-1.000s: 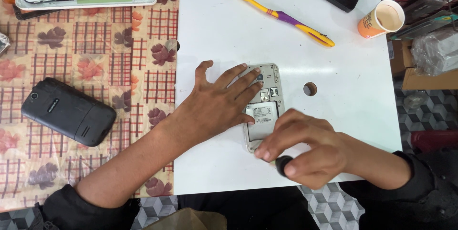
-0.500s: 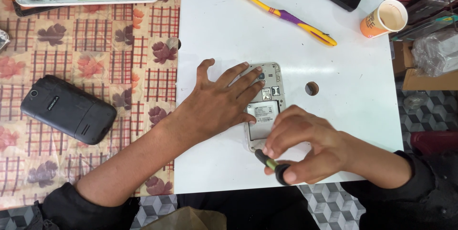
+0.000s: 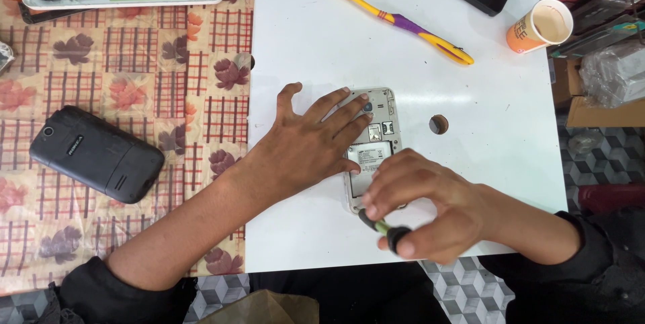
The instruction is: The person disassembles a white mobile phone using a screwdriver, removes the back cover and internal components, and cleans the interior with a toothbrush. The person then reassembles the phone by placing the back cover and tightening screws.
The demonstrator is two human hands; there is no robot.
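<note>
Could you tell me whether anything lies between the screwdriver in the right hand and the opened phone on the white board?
Nothing visible does. The right hand holds the screwdriver right at the lower edge of the opened phone, while the left hand lies flat on the phone's left side, clear of that spot. The tip itself is hidden by the fingers.

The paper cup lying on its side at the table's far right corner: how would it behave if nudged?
The paper cup looks empty and thin-walled, so probably very light and easily crushed. Lying on its side near the edge of the white table, it would likely roll in a curve and might drop off.
</note>
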